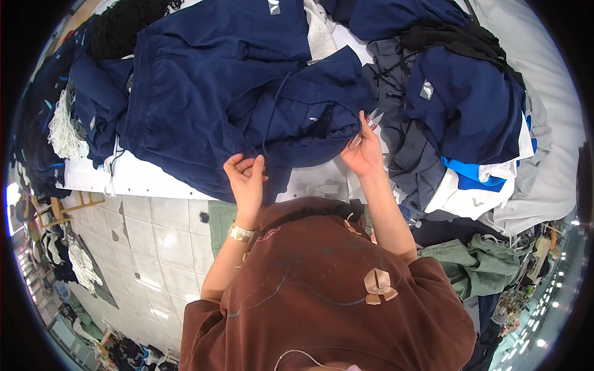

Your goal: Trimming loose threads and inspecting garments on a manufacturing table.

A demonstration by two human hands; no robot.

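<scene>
Navy drawstring shorts (309,154) lie in front of me, their gathered elastic waist spread into an opening with a cord hanging across it. My left hand (246,179) is closed, pinching the near left edge of that waist between thumb and fingers. At the right end of the opening my right hand (365,151) grips the waistband with the thumb up. Small pointed snips (376,117), silver with red, show beside the right fingers; they appear tucked in that hand, though the grip on them is partly hidden. More navy shorts (192,99) lie flat underneath and to the left.
To the right, a heap holds a navy garment (464,105), dark grey cloth (402,148) and white pieces (470,195). White cord bundles (65,130) hang at the left end of the white table (167,183). Green cloth (476,266) lies lower right. Tiled floor (161,241) shows at left.
</scene>
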